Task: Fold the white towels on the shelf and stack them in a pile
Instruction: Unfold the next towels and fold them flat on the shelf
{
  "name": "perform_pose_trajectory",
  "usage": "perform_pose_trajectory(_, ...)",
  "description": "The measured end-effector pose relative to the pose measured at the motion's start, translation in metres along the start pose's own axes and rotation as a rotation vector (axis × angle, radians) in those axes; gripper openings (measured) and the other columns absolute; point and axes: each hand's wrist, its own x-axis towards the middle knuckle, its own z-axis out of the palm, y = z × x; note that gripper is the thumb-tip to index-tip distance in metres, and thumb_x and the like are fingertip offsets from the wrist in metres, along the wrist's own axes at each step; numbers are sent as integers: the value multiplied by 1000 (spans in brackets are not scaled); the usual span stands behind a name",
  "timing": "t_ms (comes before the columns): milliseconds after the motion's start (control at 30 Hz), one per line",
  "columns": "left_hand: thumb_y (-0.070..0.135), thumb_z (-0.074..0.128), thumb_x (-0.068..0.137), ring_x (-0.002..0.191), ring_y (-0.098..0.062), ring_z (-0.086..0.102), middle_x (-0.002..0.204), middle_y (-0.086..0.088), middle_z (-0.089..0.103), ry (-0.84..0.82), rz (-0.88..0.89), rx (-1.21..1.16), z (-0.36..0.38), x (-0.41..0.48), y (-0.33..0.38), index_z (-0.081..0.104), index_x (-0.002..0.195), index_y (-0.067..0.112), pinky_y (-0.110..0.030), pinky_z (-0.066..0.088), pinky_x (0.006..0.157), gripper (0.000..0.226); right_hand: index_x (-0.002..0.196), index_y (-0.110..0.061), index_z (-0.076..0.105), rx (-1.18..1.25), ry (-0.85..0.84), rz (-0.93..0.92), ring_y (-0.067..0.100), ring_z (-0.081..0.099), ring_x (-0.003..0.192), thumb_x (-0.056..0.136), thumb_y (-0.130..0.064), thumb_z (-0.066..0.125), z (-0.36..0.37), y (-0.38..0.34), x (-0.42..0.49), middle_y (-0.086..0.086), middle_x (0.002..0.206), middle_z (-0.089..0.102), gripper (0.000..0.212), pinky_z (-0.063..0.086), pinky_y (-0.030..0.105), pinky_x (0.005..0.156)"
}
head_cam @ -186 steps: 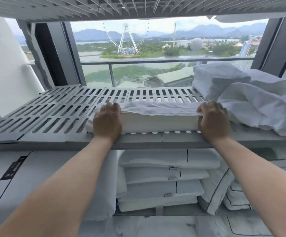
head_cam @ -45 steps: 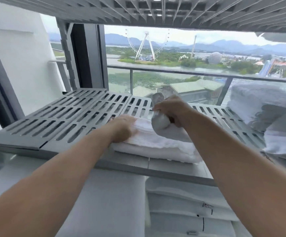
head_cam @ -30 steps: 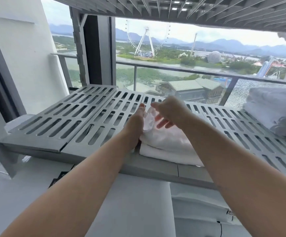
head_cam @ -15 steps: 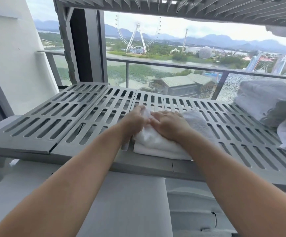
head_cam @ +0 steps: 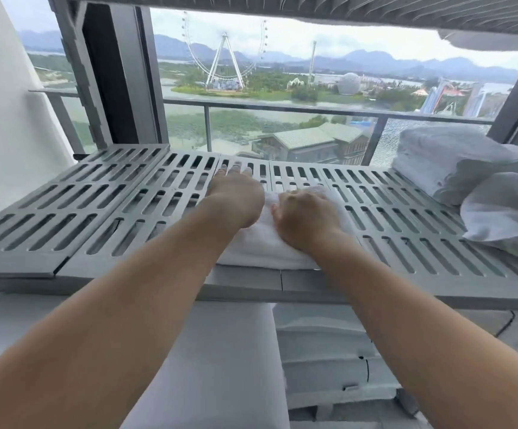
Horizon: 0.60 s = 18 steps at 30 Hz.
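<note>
A folded white towel (head_cam: 261,246) lies near the front edge of the grey slatted shelf (head_cam: 96,212), at its middle. My left hand (head_cam: 236,196) rests flat on the towel's left part, fingers stretched forward and reaching the slats beyond it. My right hand (head_cam: 305,218) presses down on the towel's right part with its fingers curled. Both hands cover most of the towel's top. A heap of unfolded white towels (head_cam: 474,184) sits at the shelf's right end.
Bare slats stretch left of the towel and between it and the heap. Another slatted shelf (head_cam: 313,7) hangs close overhead. Folded white linen (head_cam: 329,366) is stacked on the level below. Behind the shelf are a window and a railing (head_cam: 282,105).
The folded-over part of the towel has been laid flat. My left hand has opened and slid forward over the towel; my right hand has moved to the right and presses down.
</note>
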Motion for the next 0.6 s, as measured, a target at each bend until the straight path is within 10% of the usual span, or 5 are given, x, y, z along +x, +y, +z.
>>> perform_pose_trajectory(133, 26, 31, 105, 129, -28, 50, 145, -9, 53, -60, -11, -302, 10, -2, 3, 53, 137, 19, -46, 42, 108, 40, 95, -11, 69, 11, 176, -73, 26, 69, 84, 94, -38, 34, 14, 1, -28, 10, 93, 72, 44, 47, 29, 62)
perform_pose_trajectory(267, 42, 21, 108, 150, -28, 23, 164, -7, 27, -177, -37, -331, 11, -17, 16, 32, 156, 18, -45, 17, 122, 55, 123, -15, 66, 126, 168, -253, 20, 57, 127, 96, -41, 24, 19, 36, -24, 5, 131, 65, 57, 34, 39, 116)
perform_pose_trajectory(400, 53, 24, 105, 149, -37, 24, 163, -17, 25, -271, -159, -300, 3, -27, 55, 25, 157, 10, -51, 18, 122, 68, 139, -21, 54, -40, 142, -115, 30, 44, 138, 103, -37, 34, 19, 87, -10, 12, 144, 53, 45, 22, 47, 120)
perform_pose_trajectory(600, 66, 15, 99, 138, -43, 39, 157, -19, 36, -354, -307, -44, -19, -26, 104, 36, 154, 15, -48, 40, 97, 78, 130, -21, 54, -9, 200, 145, 28, 67, 80, 95, -33, 55, -4, 93, -28, 8, 88, 67, 37, 44, 31, 54)
